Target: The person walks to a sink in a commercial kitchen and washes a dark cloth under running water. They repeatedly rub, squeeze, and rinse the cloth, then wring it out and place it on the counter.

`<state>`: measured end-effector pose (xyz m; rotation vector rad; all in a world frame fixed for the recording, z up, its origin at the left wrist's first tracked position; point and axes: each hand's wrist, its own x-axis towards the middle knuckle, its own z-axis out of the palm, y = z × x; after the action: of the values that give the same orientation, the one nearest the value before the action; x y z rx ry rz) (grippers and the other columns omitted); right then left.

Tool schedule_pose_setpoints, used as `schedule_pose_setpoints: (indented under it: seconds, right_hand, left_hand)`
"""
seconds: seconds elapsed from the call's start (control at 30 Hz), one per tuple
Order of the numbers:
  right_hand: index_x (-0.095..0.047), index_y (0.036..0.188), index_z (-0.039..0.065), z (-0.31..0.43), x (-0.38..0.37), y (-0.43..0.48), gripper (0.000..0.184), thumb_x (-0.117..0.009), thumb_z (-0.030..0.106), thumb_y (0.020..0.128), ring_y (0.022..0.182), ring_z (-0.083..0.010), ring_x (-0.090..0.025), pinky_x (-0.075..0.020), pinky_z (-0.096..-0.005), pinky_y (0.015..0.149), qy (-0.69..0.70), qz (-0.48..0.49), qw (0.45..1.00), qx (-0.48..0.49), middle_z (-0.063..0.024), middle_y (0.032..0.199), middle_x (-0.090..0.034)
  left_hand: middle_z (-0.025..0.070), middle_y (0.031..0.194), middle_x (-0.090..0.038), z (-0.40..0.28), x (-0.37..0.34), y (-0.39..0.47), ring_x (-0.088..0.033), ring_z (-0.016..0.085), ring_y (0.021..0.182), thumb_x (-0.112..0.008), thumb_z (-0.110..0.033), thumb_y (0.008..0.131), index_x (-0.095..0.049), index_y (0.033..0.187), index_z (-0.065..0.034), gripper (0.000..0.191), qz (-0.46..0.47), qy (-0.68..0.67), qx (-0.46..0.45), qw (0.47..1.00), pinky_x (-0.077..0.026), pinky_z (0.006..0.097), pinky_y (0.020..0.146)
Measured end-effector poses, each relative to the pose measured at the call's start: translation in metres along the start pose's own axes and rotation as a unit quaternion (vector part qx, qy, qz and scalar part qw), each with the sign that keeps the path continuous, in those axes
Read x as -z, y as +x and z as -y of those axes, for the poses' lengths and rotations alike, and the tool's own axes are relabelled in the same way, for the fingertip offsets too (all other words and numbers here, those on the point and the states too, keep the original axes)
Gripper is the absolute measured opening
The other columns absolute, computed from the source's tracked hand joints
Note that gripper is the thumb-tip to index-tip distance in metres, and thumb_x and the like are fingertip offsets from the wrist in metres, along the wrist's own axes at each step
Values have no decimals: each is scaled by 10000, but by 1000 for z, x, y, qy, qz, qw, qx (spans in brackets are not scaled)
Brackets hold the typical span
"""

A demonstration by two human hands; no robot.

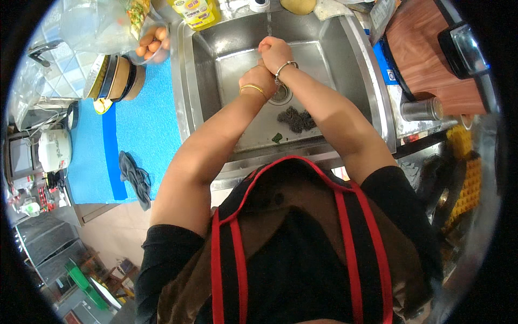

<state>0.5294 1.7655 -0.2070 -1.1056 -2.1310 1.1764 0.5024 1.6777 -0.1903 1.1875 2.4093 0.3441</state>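
Note:
Over the stainless-steel sink, my left hand and my right hand meet just below a thin stream of water. The right one is curled, further from me, and touches the left. Whether anything lies between them is hidden. A gold bangle circles my left wrist and a silver-coloured bracelet my right. Under the wrists sits the drain. Closer to me, a dark tangled clump, like steel-wool scourers, rests on the sink floor, partly behind my right forearm. Beside it lies a green leaf scrap.
Behind the sink's left corner stands a yellow detergent bottle; a sponge is on the back rim. Left, a blue mat bears stacked bowls, eggs in a plastic tub and a grey cloth. Right, a metal cup lies near a wood-grain board.

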Motion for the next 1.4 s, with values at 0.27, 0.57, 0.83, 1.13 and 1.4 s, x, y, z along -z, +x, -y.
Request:
schedule_pose_setpoints:
  seconds: [0.27,0.57,0.83,1.13,1.4]
  right_hand:
    - [-578,910,9,-23,43,9,365,-490,349,809,774,-216,-586,-453,-306,692,34,99,993,61,-117,808,-609]
    - [-561,932,2,30,92,-34,341,-484,327,860,828,-62,-470,-367,-183,774,153,156,974,55,10,822,-536]
    - [-473,1056,3,30,103,-33,291,-555,126,805,912,-94,-471,-359,-214,824,274,226,930,99,-25,971,-527]
    - [-495,1027,26,24,119,-35,314,-502,4,713,806,-107,-465,-360,-235,723,432,215,876,-2,-19,885,-514]
    - [-516,917,66,5,139,-25,223,-483,-9,710,855,-141,-503,-377,-275,756,528,229,818,-11,-35,892,-550]
  left_hand:
    - [215,861,-593,22,18,-11,-589,327,798,-573,-453,750,-501,1021,-12,523,-77,-195,-110,972,-447,353,680]
    - [9,820,-588,42,66,-19,-522,72,756,-535,-118,831,-586,985,-14,193,-28,-531,-164,831,-432,201,669]
    - [-36,724,-537,65,83,-31,-452,29,537,-562,-5,779,-580,967,-58,196,-94,-700,-38,707,-396,138,503]
    - [94,743,-623,84,109,-18,-542,120,637,-706,-255,673,-654,682,-58,204,-491,-148,-158,844,-428,236,609]
    - [-16,784,-562,75,158,-21,-501,72,717,-553,-147,830,-564,875,-54,105,-204,-644,-165,719,-403,202,664]
